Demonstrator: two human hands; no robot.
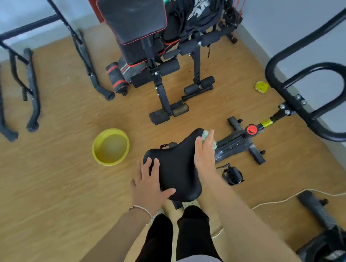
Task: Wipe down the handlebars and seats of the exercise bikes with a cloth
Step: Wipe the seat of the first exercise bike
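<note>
The wooden floor [53,184] fills most of the view. A folded weight bench [132,13] stands at the far wall with dark clothing heaped beside it, its top cut off by the frame edge. At the left, a black tubular stand [32,94] runs out of view. The exercise bike's looped handlebars [322,66] rise at the upper right, with their outer ends cut off. The bike frame [236,140] is mostly hidden beneath the seat. Another dark machine [323,241] in the lower right corner is too cropped to identify.

The black bike seat [178,167] sits at centre, directly in front of the person's legs. Its long axis runs from the wide rear, nearest the person, up and slightly right. The narrow nose points away, toward the handlebars.

A yellow basin [95,146] rests on the floor to the left of the seat, apparently holding water.

The left hand [150,182] lies flat on the seat's rear left edge, with fingers spread and gripping nothing. The right hand [204,151] lies over the nose with fingers stretched out, pressing a pale green cloth [205,133] onto it. Only scraps of the cloth show around the fingers.

A pedal [233,176] and a white cord [285,199] lie to the right of the seat.
</note>
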